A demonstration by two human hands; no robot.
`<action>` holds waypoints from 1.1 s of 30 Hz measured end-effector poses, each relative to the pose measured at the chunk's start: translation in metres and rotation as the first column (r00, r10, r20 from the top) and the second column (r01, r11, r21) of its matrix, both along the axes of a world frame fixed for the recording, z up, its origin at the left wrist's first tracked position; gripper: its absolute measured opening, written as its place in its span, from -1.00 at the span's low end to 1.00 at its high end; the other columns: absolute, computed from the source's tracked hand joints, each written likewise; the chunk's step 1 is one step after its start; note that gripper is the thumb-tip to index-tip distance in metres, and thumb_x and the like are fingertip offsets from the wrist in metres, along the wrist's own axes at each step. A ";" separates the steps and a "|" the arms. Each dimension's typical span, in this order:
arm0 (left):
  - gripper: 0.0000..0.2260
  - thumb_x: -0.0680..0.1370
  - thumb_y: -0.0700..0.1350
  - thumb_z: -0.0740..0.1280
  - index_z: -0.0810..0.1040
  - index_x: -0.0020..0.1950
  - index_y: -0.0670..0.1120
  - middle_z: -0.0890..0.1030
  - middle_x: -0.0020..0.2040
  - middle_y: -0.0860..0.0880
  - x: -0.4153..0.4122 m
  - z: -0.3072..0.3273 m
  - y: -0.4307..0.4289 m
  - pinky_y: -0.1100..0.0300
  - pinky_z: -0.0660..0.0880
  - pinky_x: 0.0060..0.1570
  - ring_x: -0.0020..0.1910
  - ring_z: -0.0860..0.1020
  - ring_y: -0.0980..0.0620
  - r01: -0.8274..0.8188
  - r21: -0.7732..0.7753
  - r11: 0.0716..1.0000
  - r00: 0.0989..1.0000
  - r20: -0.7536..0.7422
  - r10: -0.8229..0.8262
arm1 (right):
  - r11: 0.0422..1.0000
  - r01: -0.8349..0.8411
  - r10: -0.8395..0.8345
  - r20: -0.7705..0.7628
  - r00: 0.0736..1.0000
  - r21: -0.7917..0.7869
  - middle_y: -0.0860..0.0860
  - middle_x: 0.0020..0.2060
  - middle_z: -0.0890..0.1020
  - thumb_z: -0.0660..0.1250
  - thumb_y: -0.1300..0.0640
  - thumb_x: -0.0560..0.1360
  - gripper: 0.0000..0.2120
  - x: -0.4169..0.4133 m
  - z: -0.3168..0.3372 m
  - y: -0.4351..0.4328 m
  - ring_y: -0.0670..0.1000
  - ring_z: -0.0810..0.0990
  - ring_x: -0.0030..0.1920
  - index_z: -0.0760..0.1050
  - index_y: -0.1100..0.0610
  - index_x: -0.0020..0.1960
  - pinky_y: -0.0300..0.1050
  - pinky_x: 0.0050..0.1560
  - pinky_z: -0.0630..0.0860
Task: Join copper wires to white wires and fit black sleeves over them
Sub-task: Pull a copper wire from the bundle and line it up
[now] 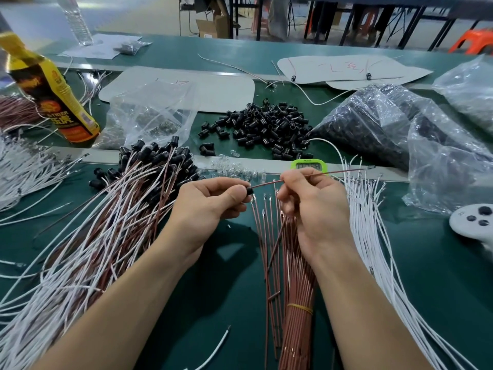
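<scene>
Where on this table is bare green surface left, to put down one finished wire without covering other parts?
Bare mat lies between the left forearm and the banded copper bundle, and right of the white wires, below the white controller. Crowded: the finished pile at left, the loose black sleeves and bags behind.

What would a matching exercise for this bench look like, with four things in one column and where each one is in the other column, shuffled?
Things:
1. black sleeve
2. single copper wire
3. copper wire bundle
4. yellow bottle

Places:
A. lying on the table, tied with a yellow band
B. pinched by the left hand
C. standing at the far left
D. pinched by the right hand

Pairs: 1-B, 2-D, 3-A, 4-C.
</scene>
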State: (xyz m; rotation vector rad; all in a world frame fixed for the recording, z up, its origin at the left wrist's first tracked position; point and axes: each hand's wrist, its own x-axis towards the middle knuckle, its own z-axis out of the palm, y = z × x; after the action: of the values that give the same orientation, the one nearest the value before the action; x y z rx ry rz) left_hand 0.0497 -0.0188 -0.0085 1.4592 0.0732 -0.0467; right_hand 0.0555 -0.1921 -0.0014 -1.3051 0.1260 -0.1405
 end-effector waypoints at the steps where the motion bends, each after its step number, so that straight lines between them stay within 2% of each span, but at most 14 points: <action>1: -0.84 0.54 -0.25 0.45 0.77 -0.14 -0.03 0.74 -0.20 -0.12 -0.001 0.000 0.000 0.32 0.57 -0.25 -0.29 0.66 0.08 0.002 0.019 1.000 1.000 0.009 -0.003 | 0.999 -0.015 0.015 0.011 1.000 -0.048 0.09 -0.44 0.61 0.39 0.29 0.59 -0.73 0.000 -0.002 0.001 -0.03 0.41 -0.53 0.58 0.14 -0.28 -0.26 -0.50 0.36; 4: -0.86 0.52 -0.25 0.47 0.77 -0.11 -0.04 0.74 -0.20 -0.14 -0.003 0.001 -0.001 0.30 0.58 -0.23 -0.29 0.66 0.05 0.012 0.082 0.997 0.998 0.058 -0.017 | 0.979 -0.102 0.108 0.023 0.994 -0.174 0.07 -0.44 0.63 0.45 0.28 0.56 -0.78 -0.002 -0.005 0.010 -0.05 0.46 -0.51 0.62 0.14 -0.26 -0.27 -0.47 0.41; 8: -0.87 0.55 -0.25 0.45 0.71 0.03 -0.05 0.74 -0.22 -0.15 -0.004 0.002 -0.003 0.25 0.60 -0.33 -0.33 0.70 -0.02 0.007 0.099 0.995 0.996 0.089 -0.015 | 0.953 -0.183 0.193 0.016 0.981 -0.242 0.04 -0.32 0.71 0.51 0.21 0.50 -0.88 -0.003 -0.009 0.013 -0.05 0.62 -0.34 0.68 0.04 -0.17 -0.24 -0.36 0.51; 13: -0.70 0.62 -0.40 0.29 0.67 0.10 -0.03 0.76 -0.10 -0.10 -0.003 0.001 -0.005 0.23 0.63 -0.25 -0.17 0.74 -0.02 0.091 0.112 0.990 0.991 0.092 -0.102 | 0.963 -0.090 0.091 -0.009 0.996 -0.253 0.01 -0.37 0.68 0.47 0.25 0.54 -0.86 0.002 -0.010 0.008 -0.06 0.57 -0.43 0.67 0.09 -0.18 -0.26 -0.37 0.50; 16: -0.70 0.61 -0.36 0.33 0.71 -0.02 0.02 0.75 -0.16 0.00 0.000 -0.002 -0.003 0.21 0.60 -0.22 -0.24 0.71 0.03 -0.054 0.273 0.961 0.991 0.135 0.017 | 0.989 0.019 -0.025 -0.041 0.999 -0.149 0.06 -0.34 0.70 0.36 0.26 0.62 -0.85 0.005 -0.010 0.004 0.01 0.66 -0.39 0.62 0.15 -0.12 -0.23 -0.40 0.51; 18: -0.76 0.58 -0.25 0.41 0.73 -0.06 0.10 0.73 -0.22 0.11 -0.001 -0.004 0.001 0.20 0.58 -0.17 -0.23 0.69 0.09 -0.193 0.447 0.874 0.972 0.211 0.107 | 0.995 0.050 -0.054 -0.041 0.998 -0.091 0.11 -0.31 0.72 0.30 0.27 0.65 -0.83 0.006 -0.009 0.002 0.07 0.70 -0.36 0.60 0.18 -0.10 -0.20 -0.41 0.54; 20: -0.84 0.54 -0.11 0.47 0.74 -0.05 0.18 0.72 -0.22 0.19 -0.005 -0.002 0.003 0.19 0.56 -0.15 -0.21 0.68 0.11 -0.324 0.666 0.672 0.937 0.323 0.132 | 0.996 0.055 -0.057 -0.018 0.998 -0.072 0.11 -0.31 0.73 0.31 0.27 0.65 -0.83 0.005 -0.007 0.001 0.08 0.71 -0.36 0.60 0.18 -0.10 -0.20 -0.42 0.56; 22: -0.80 0.48 -0.05 0.46 0.72 0.03 0.23 0.73 -0.10 0.20 -0.012 0.003 0.002 0.23 0.48 -0.11 -0.10 0.67 0.09 -0.427 0.791 0.438 0.895 0.439 0.079 | 0.992 0.013 -0.012 0.011 1.000 -0.128 0.10 -0.31 0.73 0.34 0.27 0.64 -0.83 0.004 -0.009 0.004 0.08 0.70 -0.37 0.62 0.18 -0.12 -0.20 -0.41 0.57; 23: -0.74 0.44 -0.03 0.43 0.71 0.09 0.22 0.73 0.00 0.19 -0.015 0.005 0.000 0.27 0.47 -0.05 0.00 0.66 0.11 -0.437 0.797 0.417 0.883 0.470 0.027 | 0.984 -0.014 0.018 0.020 1.000 -0.180 0.09 -0.31 0.74 0.36 0.26 0.63 -0.83 0.003 -0.010 0.006 0.07 0.70 -0.38 0.63 0.18 -0.13 -0.20 -0.41 0.58; 25: -0.61 0.40 0.01 0.39 0.67 0.22 0.19 0.70 0.12 0.19 -0.018 0.008 -0.003 0.33 0.45 0.11 0.11 0.60 0.20 -0.356 0.784 0.508 0.882 0.461 -0.093 | 0.962 -0.061 0.071 0.026 0.997 -0.266 0.07 -0.31 0.74 0.38 0.23 0.61 -0.81 0.002 -0.013 0.011 0.07 0.70 -0.39 0.65 0.13 -0.17 -0.17 -0.41 0.59; 27: -0.60 0.44 0.04 0.41 0.62 0.29 0.19 0.71 0.11 0.19 -0.021 0.010 -0.006 0.30 0.51 0.16 0.06 0.62 0.24 -0.229 0.758 0.611 0.904 0.399 -0.156 | 0.943 -0.099 0.110 0.015 0.994 -0.317 0.05 -0.29 0.75 0.41 0.13 0.56 -0.84 0.001 -0.015 0.014 0.08 0.73 -0.33 0.68 0.09 -0.18 -0.08 -0.35 0.64; 30: -0.66 0.55 -0.12 0.46 0.64 0.28 0.17 0.72 0.02 0.20 -0.017 0.005 -0.007 0.24 0.58 0.07 -0.09 0.65 0.27 -0.175 0.707 0.686 0.925 0.357 -0.132 | 0.947 -0.145 0.149 -0.009 0.989 -0.288 0.06 -0.26 0.76 0.43 0.09 0.53 -0.88 0.000 -0.015 0.015 0.11 0.76 -0.27 0.69 0.09 -0.15 -0.04 -0.28 0.68; 32: -0.71 0.55 -0.17 0.46 0.69 0.21 0.13 0.72 -0.06 0.22 -0.013 0.001 -0.008 0.30 0.57 -0.01 -0.17 0.63 0.29 -0.201 0.673 0.712 0.935 0.349 -0.066 | 0.949 -0.073 0.075 -0.003 0.997 -0.307 0.04 -0.30 0.75 0.43 0.08 0.54 -0.89 0.000 -0.012 0.012 0.08 0.75 -0.32 0.67 0.08 -0.14 -0.05 -0.28 0.66; 33: -0.74 0.55 -0.18 0.45 0.71 0.17 0.13 0.71 -0.10 0.24 -0.011 -0.002 -0.008 0.34 0.55 -0.05 -0.19 0.62 0.28 -0.214 0.654 0.725 0.939 0.343 -0.032 | 0.927 -0.012 0.018 0.011 1.000 -0.375 0.00 -0.32 0.74 0.44 0.07 0.55 -0.88 0.001 -0.010 0.008 0.04 0.73 -0.36 0.66 0.06 -0.15 -0.06 -0.30 0.65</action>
State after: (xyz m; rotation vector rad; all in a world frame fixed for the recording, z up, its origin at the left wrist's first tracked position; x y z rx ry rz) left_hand 0.0386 -0.0266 -0.0102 2.1937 -0.1315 0.3512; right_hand 0.0566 -0.1840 -0.0114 -1.6871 0.0784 -0.1661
